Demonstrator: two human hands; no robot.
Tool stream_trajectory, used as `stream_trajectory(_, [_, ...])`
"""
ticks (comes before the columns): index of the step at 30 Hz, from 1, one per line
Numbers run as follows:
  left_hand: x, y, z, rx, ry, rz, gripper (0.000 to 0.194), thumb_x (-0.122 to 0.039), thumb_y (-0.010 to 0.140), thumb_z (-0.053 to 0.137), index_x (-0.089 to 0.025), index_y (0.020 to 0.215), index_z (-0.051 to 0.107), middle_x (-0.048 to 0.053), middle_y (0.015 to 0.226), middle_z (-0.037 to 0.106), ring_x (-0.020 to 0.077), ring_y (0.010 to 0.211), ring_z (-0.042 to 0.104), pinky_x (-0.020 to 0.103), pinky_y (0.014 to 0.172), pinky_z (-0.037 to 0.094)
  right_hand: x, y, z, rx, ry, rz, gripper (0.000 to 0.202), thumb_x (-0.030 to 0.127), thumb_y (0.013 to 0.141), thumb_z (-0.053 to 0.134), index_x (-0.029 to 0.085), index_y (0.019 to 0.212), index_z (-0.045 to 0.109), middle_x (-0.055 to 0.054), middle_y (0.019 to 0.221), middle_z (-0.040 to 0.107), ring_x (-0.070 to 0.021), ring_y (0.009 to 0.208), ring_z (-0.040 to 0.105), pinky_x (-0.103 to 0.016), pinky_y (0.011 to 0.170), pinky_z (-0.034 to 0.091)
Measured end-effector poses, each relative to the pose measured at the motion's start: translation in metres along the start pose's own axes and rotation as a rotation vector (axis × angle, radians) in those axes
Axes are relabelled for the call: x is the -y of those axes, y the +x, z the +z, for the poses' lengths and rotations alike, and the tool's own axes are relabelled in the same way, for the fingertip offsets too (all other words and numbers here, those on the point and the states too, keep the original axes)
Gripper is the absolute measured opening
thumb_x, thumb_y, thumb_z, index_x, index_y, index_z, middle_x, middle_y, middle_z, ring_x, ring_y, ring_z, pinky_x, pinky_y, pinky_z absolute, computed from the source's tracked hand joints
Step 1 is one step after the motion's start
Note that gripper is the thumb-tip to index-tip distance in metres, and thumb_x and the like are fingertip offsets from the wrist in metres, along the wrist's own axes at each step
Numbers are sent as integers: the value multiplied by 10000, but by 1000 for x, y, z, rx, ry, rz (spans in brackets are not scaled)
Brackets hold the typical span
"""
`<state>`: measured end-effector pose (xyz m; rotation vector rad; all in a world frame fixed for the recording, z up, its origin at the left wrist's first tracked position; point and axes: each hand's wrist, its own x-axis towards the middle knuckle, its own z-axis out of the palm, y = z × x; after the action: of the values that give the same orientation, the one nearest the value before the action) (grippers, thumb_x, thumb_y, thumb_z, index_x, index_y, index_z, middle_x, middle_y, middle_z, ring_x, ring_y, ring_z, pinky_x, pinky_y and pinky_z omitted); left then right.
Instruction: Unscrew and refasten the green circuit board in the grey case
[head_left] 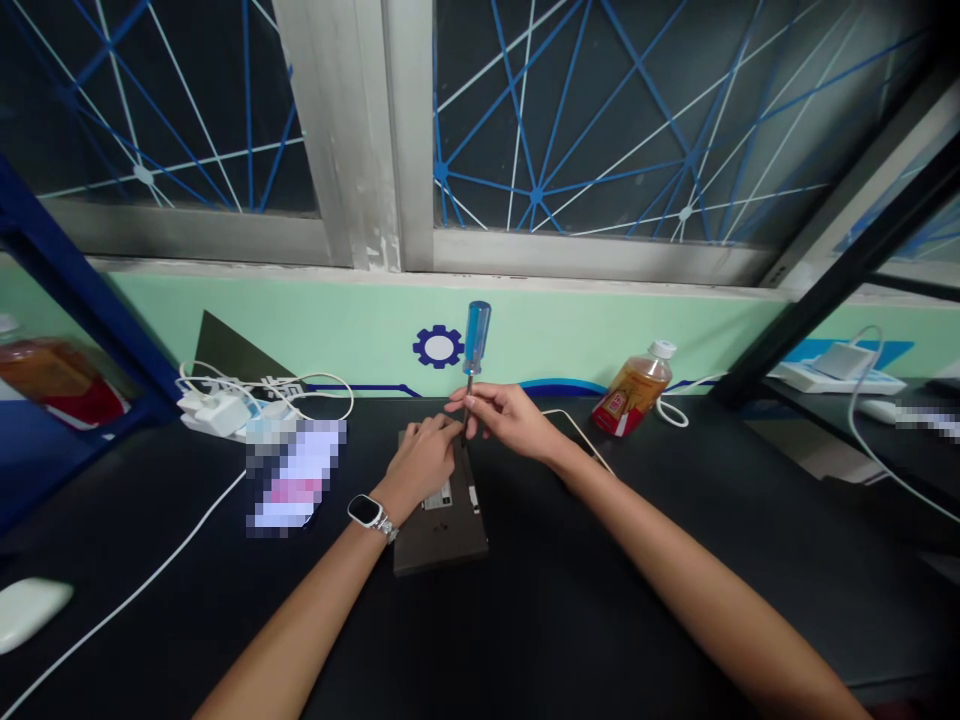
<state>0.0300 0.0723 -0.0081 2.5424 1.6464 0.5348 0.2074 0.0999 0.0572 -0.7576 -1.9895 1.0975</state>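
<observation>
A screwdriver point(477, 335) with a blue see-through handle stands nearly upright over a flat dark rectangular device point(442, 550). Its shaft is pinched between the thumb and fingers of my right hand point(510, 420), below the handle. The tip meets the device's right side near its far end, partly hidden by fingers. My left hand point(420, 460) is closed over the device's far left part, its fingertips close to the screwdriver's tip. A whitish label point(438, 497) shows beside my left palm, and a small white piece point(473, 499) sits along the right edge.
Left of the device lie a blurred-out phone point(300, 475) and a white power strip point(225, 412) with cables. A drink bottle point(632, 390) stands at the back right, near a dark phone-like slab point(581, 437). A white mouse point(34, 610) is at the left edge.
</observation>
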Motion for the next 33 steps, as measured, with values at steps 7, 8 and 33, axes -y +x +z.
stream_trajectory(7, [0, 0, 0, -11, -6, -6, 352, -130, 949, 372, -243, 1191, 602, 92, 1221, 601, 266, 1125, 530, 424, 933, 380, -17, 5, 11, -189, 43, 33, 315, 430, 757, 765, 160, 826, 617, -2, 686, 637, -121, 596, 618, -231, 572, 494])
stream_trajectory(8, [0, 0, 0, -6, -4, -7, 347, -132, 949, 373, -242, 1180, 607, 91, 1207, 606, 265, 1114, 535, 421, 929, 381, -17, 5, 11, -187, 62, 44, 313, 430, 762, 761, 161, 811, 609, -6, 691, 640, -123, 598, 623, -231, 567, 492])
stream_trajectory(33, [-8, 3, -1, -88, -147, 27, 308, -177, 966, 378, -252, 1097, 647, 78, 1176, 621, 263, 1116, 551, 414, 924, 420, -3, -3, -8, 103, 148, 94, 359, 427, 956, 523, 148, 1166, 608, -136, 1160, 702, -83, 566, 655, -193, 471, 472])
